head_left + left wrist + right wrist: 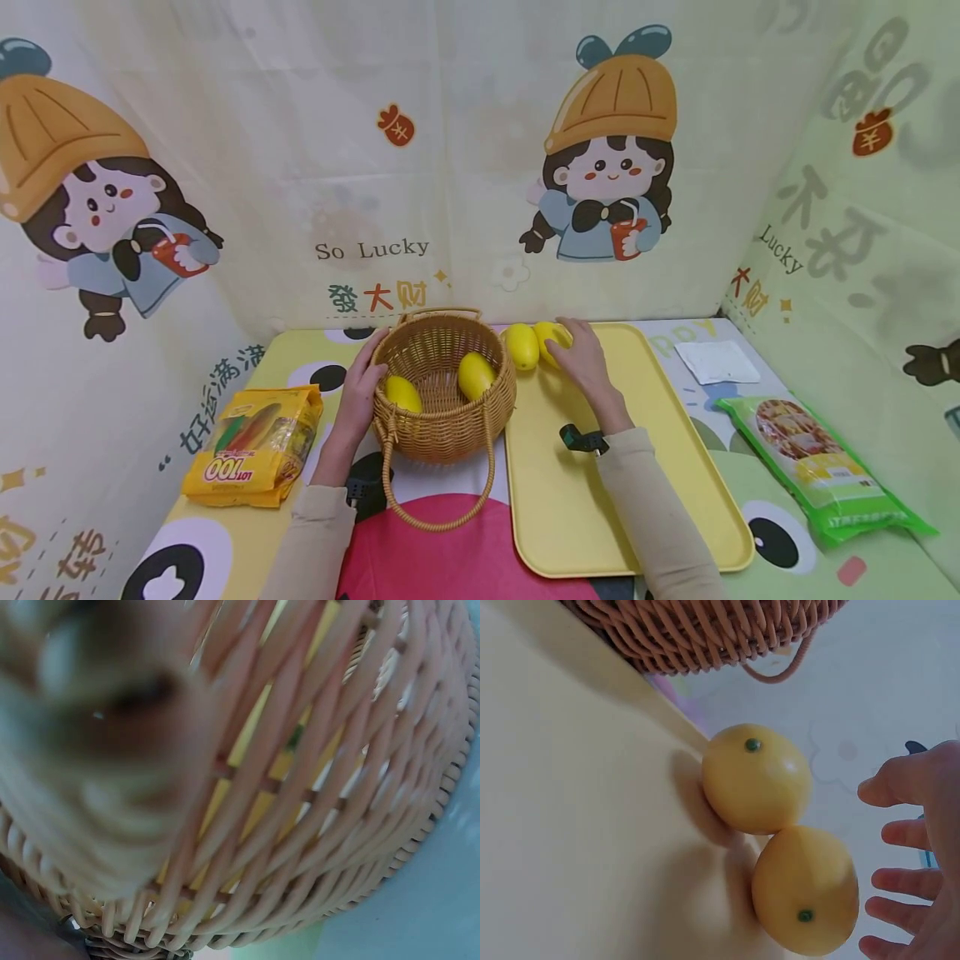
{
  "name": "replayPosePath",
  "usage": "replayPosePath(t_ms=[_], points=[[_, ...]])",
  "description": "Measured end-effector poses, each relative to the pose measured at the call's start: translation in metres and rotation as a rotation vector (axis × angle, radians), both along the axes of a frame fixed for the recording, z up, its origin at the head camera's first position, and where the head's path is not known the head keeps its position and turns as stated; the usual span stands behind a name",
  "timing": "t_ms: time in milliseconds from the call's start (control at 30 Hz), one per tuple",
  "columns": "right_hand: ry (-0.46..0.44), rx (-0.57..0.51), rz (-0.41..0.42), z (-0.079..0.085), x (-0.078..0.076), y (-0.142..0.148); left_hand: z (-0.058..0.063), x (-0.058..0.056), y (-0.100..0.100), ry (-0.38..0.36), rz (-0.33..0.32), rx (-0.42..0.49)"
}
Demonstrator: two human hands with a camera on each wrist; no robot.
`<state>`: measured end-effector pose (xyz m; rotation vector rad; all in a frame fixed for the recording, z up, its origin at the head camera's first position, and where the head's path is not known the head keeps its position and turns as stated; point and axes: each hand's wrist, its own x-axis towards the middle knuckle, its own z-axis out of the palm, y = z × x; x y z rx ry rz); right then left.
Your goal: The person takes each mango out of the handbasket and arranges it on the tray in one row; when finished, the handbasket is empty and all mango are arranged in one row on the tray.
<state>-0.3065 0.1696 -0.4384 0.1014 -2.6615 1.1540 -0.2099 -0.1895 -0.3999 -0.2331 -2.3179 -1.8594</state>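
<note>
Basket (442, 435): two fruits (477, 377) | tray (570, 508): two fruits (522, 347) | left hand (362, 392) grips basket | right hand (585, 358) spread

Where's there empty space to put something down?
The yellow tray is bare in its near part, left of the right sleeve. The pink cloth is bare between the looped handle, the left sleeve and the tray. It's crowded at the tray's far left corner: two yellow fruits, the basket and the right hand.

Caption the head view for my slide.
Left hand grips a wicker basket holding two yellow fruits; right hand hovers beside two more fruits on a yellow tray.
</note>
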Motion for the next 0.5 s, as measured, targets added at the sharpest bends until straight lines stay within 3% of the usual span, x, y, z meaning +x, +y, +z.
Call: replayPosePath(t_ms=[333,500], points=[[0.064,-0.036,0.048,0.013,0.006,-0.009,0.0,0.001,0.0,0.009,-0.004,-0.002],[0.084,-0.077,0.135,0.02,0.012,-0.017,0.001,0.001,0.0,0.005,-0.004,0.003]])
